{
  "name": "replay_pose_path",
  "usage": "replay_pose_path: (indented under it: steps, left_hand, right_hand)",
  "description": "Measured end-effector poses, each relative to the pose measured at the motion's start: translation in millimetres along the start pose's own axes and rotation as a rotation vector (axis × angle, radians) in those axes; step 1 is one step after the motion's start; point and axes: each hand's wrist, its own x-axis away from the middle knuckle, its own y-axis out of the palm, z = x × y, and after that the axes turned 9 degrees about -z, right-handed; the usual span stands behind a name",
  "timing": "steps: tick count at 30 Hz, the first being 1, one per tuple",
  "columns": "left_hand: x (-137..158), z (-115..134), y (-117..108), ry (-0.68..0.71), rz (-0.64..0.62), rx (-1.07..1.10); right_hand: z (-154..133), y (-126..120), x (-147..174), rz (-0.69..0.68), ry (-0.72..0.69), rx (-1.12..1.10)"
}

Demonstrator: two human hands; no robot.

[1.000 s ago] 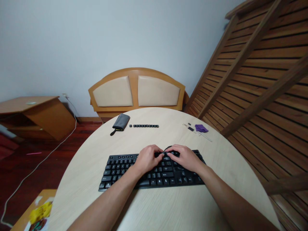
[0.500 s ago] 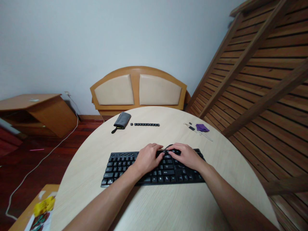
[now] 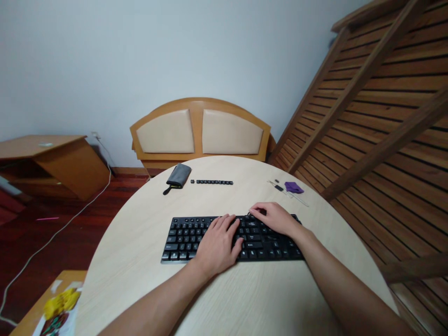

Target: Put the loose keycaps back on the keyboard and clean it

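Observation:
A black keyboard (image 3: 187, 238) lies on the round pale wooden table (image 3: 140, 280). My left hand (image 3: 219, 245) rests on its middle keys, palm down with fingers spread, covering some of them. At the back edge, my right hand (image 3: 275, 217) has thumb and index finger pinched together at a thin black cable (image 3: 248, 214), most of which is hidden. The right hand also covers keys at the keyboard's right end. Beyond the hands lies a row of small black keycaps (image 3: 214, 182), with one single keycap (image 3: 192, 181) set apart on the left.
A grey pouch (image 3: 179, 176) lies at the table's far left. Far right are a folded purple cloth (image 3: 294, 187), thin light tools (image 3: 300, 200) and a small dark piece (image 3: 276, 180). Behind stand a padded headboard (image 3: 164, 133) and wooden slats (image 3: 378, 121); a low cabinet (image 3: 73, 163) is left.
My left hand has moved down and left from the back edge onto the keys. My right hand has shifted slightly up, now pinched. The keyboard sits straighter and a little further right.

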Motion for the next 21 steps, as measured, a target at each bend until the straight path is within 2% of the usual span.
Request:
replay_pose_path:
  steps: [5, 9, 12, 16, 21]
  left_hand:
    - [1, -4, 1, 0.012, 0.016, 0.016]
    - [2, -4, 1, 0.013, 0.017, 0.02]
    - [1, -4, 0, 0.008, 0.016, 0.025]
    - [0, -4, 0, 0.008, 0.016, 0.036]
    - [1, -4, 0, 0.008, 0.018, 0.031]
  right_hand:
    - [-1, -6, -54, -0.001, 0.104, 0.172]
    - [-1, 1, -103, 0.021, 0.154, 0.229]
    - [-3, 7, -128, 0.041, 0.186, 0.269]
    - [-4, 9, -140, 0.039, 0.22, 0.295]
    - [2, 2, -132, 0.023, 0.226, 0.26]
